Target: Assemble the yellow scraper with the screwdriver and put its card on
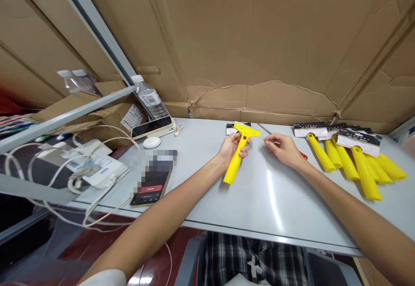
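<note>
Your left hand (231, 147) grips a yellow scraper (238, 154) by the upper part of its handle, fingers (244, 150) wrapped around it, the tool lying on the grey desk (275, 199) with its wide head pointing toward the cardboard wall (227, 39) and its handle end toward you. Your right hand (282, 148) rests just beside it on the desk, fingers curled lightly over a thin metal screwdriver (266, 129) whose shaft runs out past your fingertips; the grasp looks loose, and a bit of red handle shows at the far side of the hand. Behind the scraper's head lies a small black-and-white packaging card (231, 127). Farther right, well apart from your hands, sits a pile of packaged yellow scrapers (350, 156), handles fanned toward you. On your left a phone (151, 186) lies face up near the desk's front edge, with a white puck-shaped device (151, 142), a power bank (152, 127) and a water bottle (149, 98) beyond it.
</note>
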The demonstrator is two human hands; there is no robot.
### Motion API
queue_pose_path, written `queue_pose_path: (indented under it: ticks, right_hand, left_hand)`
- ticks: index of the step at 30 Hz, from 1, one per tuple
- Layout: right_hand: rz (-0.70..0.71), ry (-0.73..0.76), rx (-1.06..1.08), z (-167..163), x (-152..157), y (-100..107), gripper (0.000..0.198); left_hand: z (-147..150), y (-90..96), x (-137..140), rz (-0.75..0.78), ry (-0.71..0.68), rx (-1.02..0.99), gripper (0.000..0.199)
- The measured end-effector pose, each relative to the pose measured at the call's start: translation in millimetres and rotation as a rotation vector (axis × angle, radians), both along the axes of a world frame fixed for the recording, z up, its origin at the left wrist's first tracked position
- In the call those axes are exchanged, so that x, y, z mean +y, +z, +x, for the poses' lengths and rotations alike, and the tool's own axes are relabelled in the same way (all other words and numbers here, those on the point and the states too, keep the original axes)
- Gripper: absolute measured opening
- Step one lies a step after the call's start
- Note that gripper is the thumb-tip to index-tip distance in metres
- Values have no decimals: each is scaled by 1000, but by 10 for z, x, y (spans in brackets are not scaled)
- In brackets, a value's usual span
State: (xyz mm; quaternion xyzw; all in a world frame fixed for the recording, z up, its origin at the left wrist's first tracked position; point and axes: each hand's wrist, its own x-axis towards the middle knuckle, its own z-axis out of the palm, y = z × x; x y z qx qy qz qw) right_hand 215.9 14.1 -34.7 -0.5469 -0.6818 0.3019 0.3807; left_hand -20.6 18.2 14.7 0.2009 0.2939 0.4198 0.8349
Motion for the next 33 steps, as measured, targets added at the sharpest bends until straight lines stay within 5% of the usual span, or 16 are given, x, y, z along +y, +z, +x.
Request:
queue_pose_path:
  ticks: [7,11,16,26,33]
  right_hand:
    - [-111,48,144,-15,35,-131,62]
    - [-132,40,178,-24,41,-110,63]
    - [-175,41,226,-26,38,-88,69]
    - [-200,1,427,-104,-14,144,85]
    - [-162,2,431,-174,-89,226,78]
  left_hand:
    - [15,-13,-18,19,-46,3,16]
    - [38,-60,-57,145,33,61,18]
    - [87,-93,-73,124,112,180,26]
    - [152,-138,-129,338,150,529,11]
    - [149,-156,-166,408,109,552,21]
